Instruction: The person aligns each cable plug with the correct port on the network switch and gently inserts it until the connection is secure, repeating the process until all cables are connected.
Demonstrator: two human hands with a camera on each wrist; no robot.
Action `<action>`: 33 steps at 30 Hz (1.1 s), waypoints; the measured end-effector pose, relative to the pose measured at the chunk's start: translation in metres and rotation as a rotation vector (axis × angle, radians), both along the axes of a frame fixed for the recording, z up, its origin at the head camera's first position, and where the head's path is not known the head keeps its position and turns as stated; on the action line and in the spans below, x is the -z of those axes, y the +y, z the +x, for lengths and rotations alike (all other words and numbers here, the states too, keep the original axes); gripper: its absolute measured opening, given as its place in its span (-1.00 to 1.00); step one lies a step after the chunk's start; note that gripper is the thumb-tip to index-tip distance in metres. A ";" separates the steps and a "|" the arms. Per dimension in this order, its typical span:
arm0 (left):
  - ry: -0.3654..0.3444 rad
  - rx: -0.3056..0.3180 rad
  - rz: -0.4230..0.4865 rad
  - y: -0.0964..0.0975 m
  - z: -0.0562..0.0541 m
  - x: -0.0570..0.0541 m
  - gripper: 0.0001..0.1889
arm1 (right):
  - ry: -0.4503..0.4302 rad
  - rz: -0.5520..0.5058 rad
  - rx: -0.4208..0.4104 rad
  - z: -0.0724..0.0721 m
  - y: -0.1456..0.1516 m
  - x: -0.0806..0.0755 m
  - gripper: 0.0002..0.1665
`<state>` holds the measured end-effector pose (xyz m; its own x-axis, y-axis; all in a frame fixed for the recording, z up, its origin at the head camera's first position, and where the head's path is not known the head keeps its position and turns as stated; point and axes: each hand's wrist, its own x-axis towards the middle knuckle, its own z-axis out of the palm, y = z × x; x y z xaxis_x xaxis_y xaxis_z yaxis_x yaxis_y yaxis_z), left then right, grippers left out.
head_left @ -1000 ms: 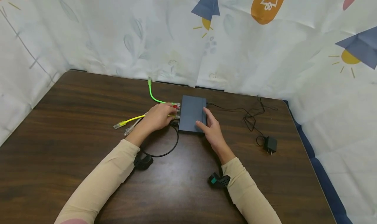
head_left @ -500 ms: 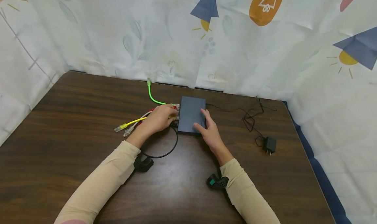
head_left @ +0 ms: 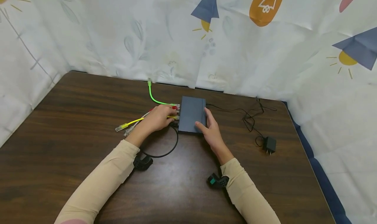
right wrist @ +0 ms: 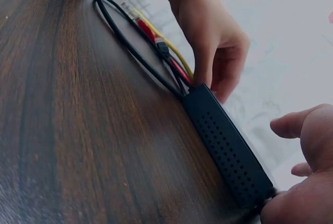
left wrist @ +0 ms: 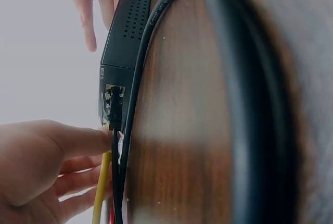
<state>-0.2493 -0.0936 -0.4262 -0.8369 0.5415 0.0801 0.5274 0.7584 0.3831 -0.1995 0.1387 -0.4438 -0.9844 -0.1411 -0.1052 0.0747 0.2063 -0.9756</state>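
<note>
Box (head_left: 189,112) mid-frame looks light, rigid, likely slide-prone: brace right edge, where right grip (head_left: 211,130) is spread, left grip (head_left: 157,119) pinching yellow cable (left wrist: 101,185)

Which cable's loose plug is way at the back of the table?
The green Ethernet cable: its loose plug lies farthest back, while the yellow cable and gray cable end nearer the front.

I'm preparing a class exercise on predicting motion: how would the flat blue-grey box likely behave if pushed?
The box would probably slide across the table rather than tip or roll, since it is broad and thin. Its straight edges suggest a stiff case. The black cable plugged into it would likely trail or tug.
</note>
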 end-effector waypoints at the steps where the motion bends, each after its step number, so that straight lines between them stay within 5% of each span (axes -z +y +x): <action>1: -0.004 -0.010 -0.009 0.000 0.000 -0.001 -0.97 | 0.000 -0.001 -0.002 0.001 -0.001 -0.003 -0.12; 5: -0.021 -0.039 -0.045 -0.001 0.001 -0.003 -0.97 | -0.006 -0.015 -0.010 0.009 -0.004 -0.021 -0.13; 16: -0.087 -0.006 -0.069 0.000 -0.008 -0.008 -0.88 | -0.009 -0.018 -0.009 0.008 -0.001 -0.020 -0.13; 24: -0.064 0.003 -0.072 0.003 -0.007 -0.008 -0.89 | -0.014 -0.005 -0.051 0.006 -0.002 -0.022 -0.13; 33: 0.019 0.081 -0.027 0.000 -0.010 -0.006 -0.87 | -0.035 0.019 -0.079 0.005 -0.005 -0.023 -0.21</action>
<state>-0.2593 -0.0936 -0.4205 -0.7886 0.6097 0.0797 0.5945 0.7229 0.3521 -0.1944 0.1339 -0.4212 -0.9660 -0.2156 -0.1424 0.0911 0.2316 -0.9685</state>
